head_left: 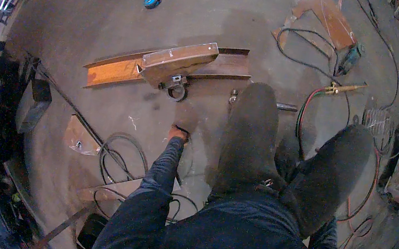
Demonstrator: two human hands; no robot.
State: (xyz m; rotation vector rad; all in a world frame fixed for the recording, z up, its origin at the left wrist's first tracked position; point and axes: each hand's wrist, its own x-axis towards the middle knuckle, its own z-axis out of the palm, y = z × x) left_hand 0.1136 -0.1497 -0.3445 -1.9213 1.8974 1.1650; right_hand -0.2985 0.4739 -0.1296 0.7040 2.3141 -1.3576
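Observation:
My left hand (178,132) reaches down toward the concrete floor, its fingers looking closed. A dark strip shows at the fingers, too small and dim to name. Just beyond the hand, a dark metal ring (177,92) sits at the near side of a tapered steel piece (181,60). That piece lies across a rusty steel beam (112,73) on the floor. Of my right arm only part of the sleeve (326,238) shows beside my leg, and my right hand is out of sight.
A blue tape measure (150,2) lies far off. To the right are a brass cutting torch (344,89) with red and green hoses, a green-black power tool (350,59) and cut steel plates (325,16). Black cables (124,156) loop near my left arm. A metal bar (286,107) lies by my knees.

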